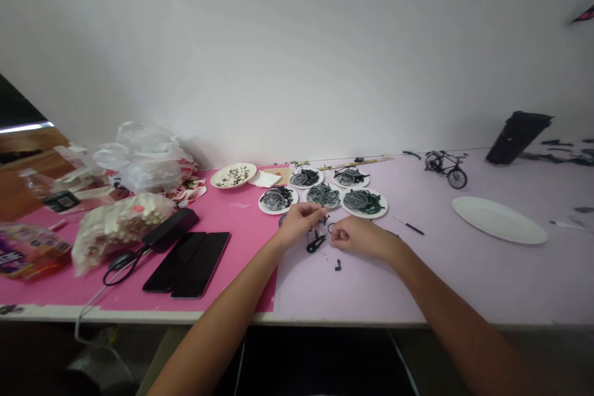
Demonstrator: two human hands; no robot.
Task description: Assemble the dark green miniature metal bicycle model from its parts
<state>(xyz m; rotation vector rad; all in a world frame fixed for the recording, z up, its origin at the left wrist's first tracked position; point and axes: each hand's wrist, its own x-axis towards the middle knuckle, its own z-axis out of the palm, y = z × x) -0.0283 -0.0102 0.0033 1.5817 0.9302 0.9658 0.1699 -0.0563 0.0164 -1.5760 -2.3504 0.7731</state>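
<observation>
My left hand (301, 221) is closed in a pinch over the table, with thin dark parts just below its fingertips. What it grips is too small to make out. Close on its right, my right hand (356, 236) has its fingers curled together, and anything inside them is hidden. Under and between the hands lies a black elongated part (316, 244). Nearer the front sits a small black piece (338, 265). Behind the hands, several small white plates hold grey wheels and dark model bicycle parts, among them the plate of green and grey parts (364, 202).
To the right lie a thin screwdriver (409, 225), an upright model bicycle (445, 167), a white oval plate (499, 220) and a black container (517, 137). Left are a bowl of small pieces (233, 176), two phones (200, 265), a black device (171, 228) and plastic bags (143, 158).
</observation>
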